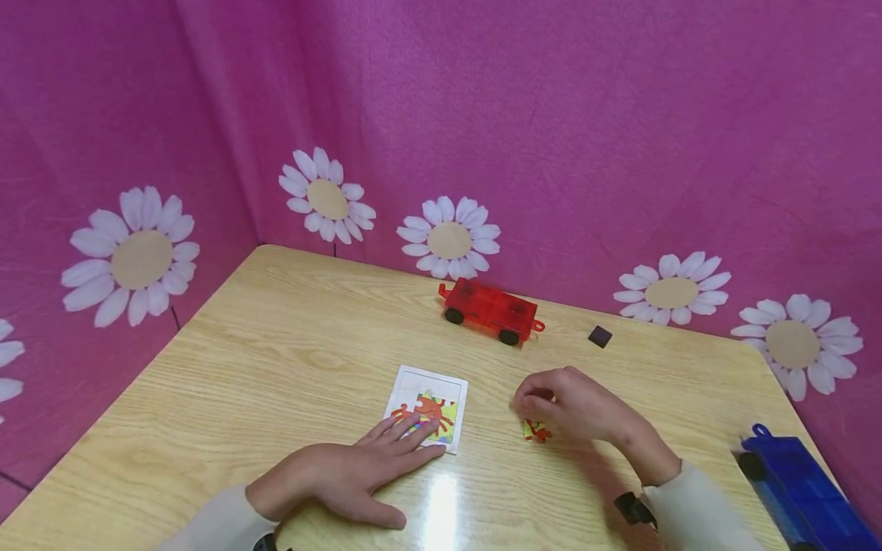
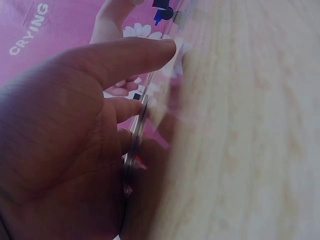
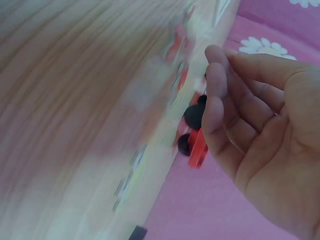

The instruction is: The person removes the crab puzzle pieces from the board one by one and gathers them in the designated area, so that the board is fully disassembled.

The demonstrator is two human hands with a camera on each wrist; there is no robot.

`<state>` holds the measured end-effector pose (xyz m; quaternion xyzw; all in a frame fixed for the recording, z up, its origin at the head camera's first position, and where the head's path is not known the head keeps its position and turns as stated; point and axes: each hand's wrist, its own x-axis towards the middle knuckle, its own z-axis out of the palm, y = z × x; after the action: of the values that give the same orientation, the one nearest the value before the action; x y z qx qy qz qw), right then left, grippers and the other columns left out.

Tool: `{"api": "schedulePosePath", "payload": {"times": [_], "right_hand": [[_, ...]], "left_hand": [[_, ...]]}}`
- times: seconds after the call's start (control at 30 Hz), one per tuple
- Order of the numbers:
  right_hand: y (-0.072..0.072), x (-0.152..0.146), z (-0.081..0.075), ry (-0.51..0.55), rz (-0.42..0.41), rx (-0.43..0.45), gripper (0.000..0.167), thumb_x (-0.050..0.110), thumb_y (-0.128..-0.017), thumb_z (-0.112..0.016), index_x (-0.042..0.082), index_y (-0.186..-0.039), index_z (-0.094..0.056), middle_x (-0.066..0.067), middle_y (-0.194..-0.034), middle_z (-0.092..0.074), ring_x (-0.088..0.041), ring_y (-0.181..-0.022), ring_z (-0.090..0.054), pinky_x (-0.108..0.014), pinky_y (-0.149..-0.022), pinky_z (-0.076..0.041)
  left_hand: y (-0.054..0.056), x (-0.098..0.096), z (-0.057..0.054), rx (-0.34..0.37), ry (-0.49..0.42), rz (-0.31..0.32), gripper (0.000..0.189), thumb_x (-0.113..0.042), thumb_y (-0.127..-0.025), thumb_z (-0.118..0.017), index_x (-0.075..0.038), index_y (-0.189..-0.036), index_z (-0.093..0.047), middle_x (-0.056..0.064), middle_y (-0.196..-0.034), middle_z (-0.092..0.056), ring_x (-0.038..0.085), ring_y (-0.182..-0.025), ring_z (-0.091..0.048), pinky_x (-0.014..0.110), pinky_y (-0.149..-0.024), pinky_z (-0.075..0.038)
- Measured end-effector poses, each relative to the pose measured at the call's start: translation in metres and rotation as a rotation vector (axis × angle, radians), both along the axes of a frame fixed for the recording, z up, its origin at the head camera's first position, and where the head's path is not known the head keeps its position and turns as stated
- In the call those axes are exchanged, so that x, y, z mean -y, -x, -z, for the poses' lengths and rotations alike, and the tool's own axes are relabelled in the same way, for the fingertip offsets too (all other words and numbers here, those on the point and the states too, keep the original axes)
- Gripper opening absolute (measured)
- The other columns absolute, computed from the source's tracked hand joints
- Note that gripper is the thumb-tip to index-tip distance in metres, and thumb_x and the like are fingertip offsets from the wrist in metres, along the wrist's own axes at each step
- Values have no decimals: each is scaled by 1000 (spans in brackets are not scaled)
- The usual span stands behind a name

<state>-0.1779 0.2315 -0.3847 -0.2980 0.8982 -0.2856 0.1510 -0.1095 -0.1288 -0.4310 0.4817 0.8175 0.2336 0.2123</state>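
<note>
A white-framed jigsaw tray (image 1: 464,399) lies on the table with a partly filled picture of a red crab (image 1: 430,407) on yellow and green. My left hand (image 1: 375,471) is spread flat, fingertips resting on the lower part of the tray and picture. In the left wrist view its fingers reach the thin tray edge (image 2: 141,115). To the tray's right, my right hand (image 1: 575,404) is over a red and yellow jigsaw piece (image 1: 536,431), partly hiding it. The right wrist view shows its fingers (image 3: 215,82) bent loosely, thumb near the index finger, nothing visible between them.
A red toy wagon (image 1: 491,310) with black wheels stands near the back edge. A small dark square (image 1: 600,337) lies to its right. A blue toy wagon (image 1: 802,486) is at the right edge. Pink daisy-printed cloth (image 1: 551,138) hangs behind the wooden table (image 1: 276,367).
</note>
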Motion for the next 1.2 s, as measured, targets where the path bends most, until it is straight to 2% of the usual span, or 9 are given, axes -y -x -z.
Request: {"api": "schedulePosePath", "payload": {"times": [0.27,0.5,0.67,0.97,1.2], "right_hand": [[7,38,5,4,-55,-46,13,10,-101,-67,13,-110,-76,7,-99,-72,-9,-83,-60,-28,-76,-54],[12,78,10,-13,-100,-90,21,9,-101,-65,7,-121,-71,4,-97,-71,-9,-86,-64,-32,-81,-56],[14,98,13,-29,-149,-112,22,7,-99,-67,5,-120,-71,2,-98,-70,-11,-89,-64,-35,-84,-55],[14,114,20,-75,-146,-110,24,5,-97,-69,4,-121,-71,-1,-100,-68,-15,-92,-63,-36,-87,-55],[11,116,20,-109,-159,-183,22,4,-97,-69,4,-118,-72,-1,-99,-65,-16,-88,-60,-35,-85,-54]], "left_hand": [[1,0,1,27,12,-6,86,-51,-100,-60,-23,-167,-16,3,-173,4,31,-156,9,58,-122,0],[1,1,0,26,14,-8,85,-50,-100,-61,-23,-167,-16,3,-173,4,29,-156,8,58,-122,-1],[1,0,1,6,5,-1,85,-48,-99,-61,-19,-167,-18,6,-173,3,28,-156,6,58,-122,-1],[0,0,1,6,15,-3,84,-47,-99,-61,-20,-167,-18,4,-173,1,25,-156,6,56,-123,-2],[1,0,0,7,17,-5,84,-47,-100,-61,-20,-167,-19,5,-173,0,26,-156,5,57,-122,-2]]}}
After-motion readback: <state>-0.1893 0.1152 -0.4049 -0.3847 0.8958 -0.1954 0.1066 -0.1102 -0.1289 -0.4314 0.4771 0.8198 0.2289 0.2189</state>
